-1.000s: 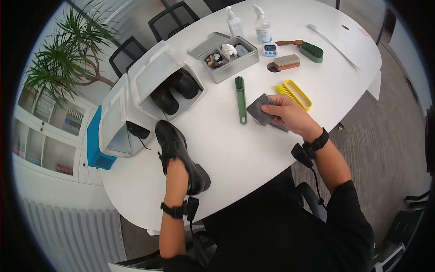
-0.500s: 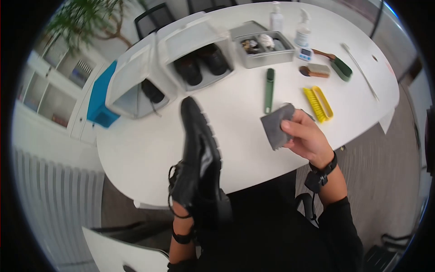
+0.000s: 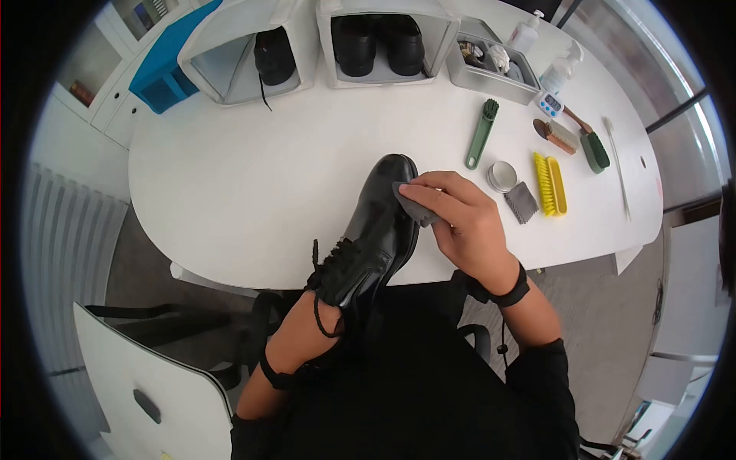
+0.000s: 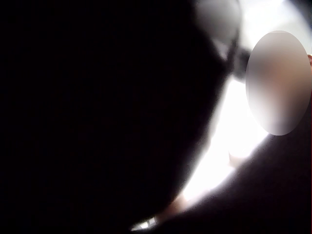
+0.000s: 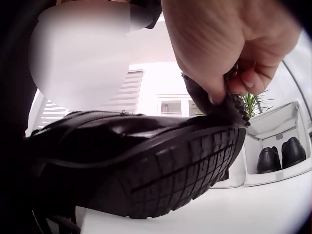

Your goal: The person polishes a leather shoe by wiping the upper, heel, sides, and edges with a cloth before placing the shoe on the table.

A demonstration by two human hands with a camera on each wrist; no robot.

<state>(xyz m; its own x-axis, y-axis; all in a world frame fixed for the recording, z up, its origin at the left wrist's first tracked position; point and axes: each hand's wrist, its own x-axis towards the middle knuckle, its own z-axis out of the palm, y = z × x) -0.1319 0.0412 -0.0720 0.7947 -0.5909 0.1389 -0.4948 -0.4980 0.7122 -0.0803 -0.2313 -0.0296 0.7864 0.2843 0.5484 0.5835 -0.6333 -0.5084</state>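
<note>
A black lace-up shoe [image 3: 373,218] is held up over the table's near edge, toe away from the person. The left hand [image 3: 328,316] goes in at its ankle opening; the fingers are hidden inside. The right hand [image 3: 464,222] pinches a grey cloth [image 3: 418,208] against the side of the toe. In the right wrist view the right hand [image 5: 224,48] presses the cloth [image 5: 214,105] to the toe, above the ridged sole [image 5: 180,170] of the shoe. The left wrist view is mostly dark and shows no hand clearly.
Right of the hands lie a round tin [image 3: 503,176], a second grey cloth [image 3: 521,203], a yellow brush [image 3: 550,184] and a green brush [image 3: 481,136]. Shoe boxes [image 3: 307,65] and a metal case [image 3: 494,83] stand at the far side.
The shoe has been lifted from the table and brought nearer the body on the left hand. The right hand has moved the cloth left onto the toe. The head view has shifted.
</note>
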